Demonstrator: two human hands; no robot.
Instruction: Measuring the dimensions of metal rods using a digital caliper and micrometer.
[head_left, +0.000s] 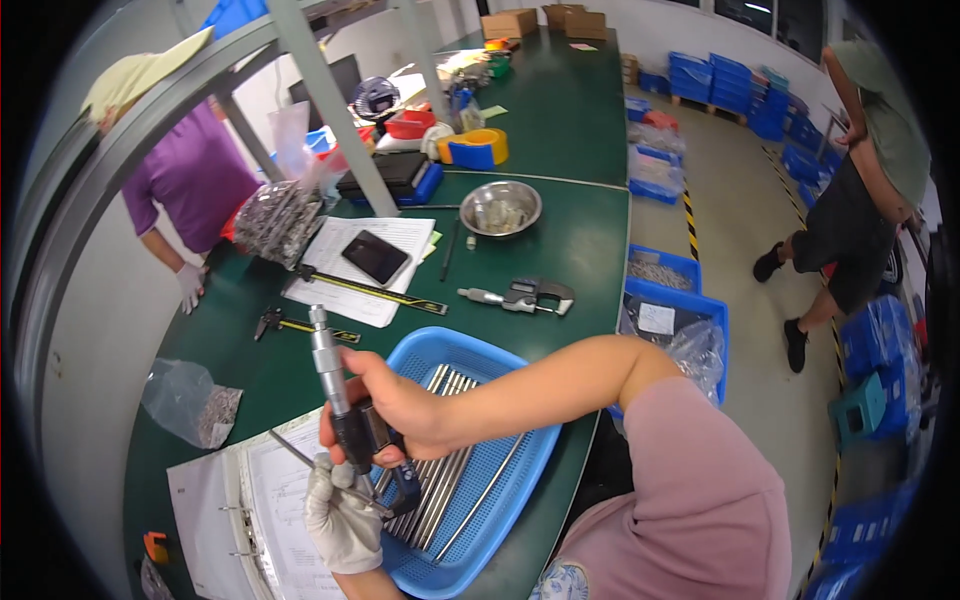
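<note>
Mic (pixel 326 362) on rod (pixel 286 444): gauging step, by the look of it

R hand (pixel 393 405), bare: fingers wrapped round the mic body, thimble end up, frame angled down. L hand (pixel 340 520), white glove: fingers pinching the rod, held tilted by the frame's mouth. Can't tell if the faces touch the rod; L hand + frame block the view.

Rod pos: above the binder (pixel 270 505) w/ drawing sheets, just L of the blue basket (pixel 520 482). More rods (pixel 440 488) in the basket, mostly side by side.

Next move, IMO: seat rod square btwn the faces, turn thimble lightly, keep both hands steady, then get the display in sight; can't make out a reading from here. Risk: skewed rod = bad val. Spare mic (pixel 518 295) lies on the tabletop (pixel 585 222), well apart.
</note>
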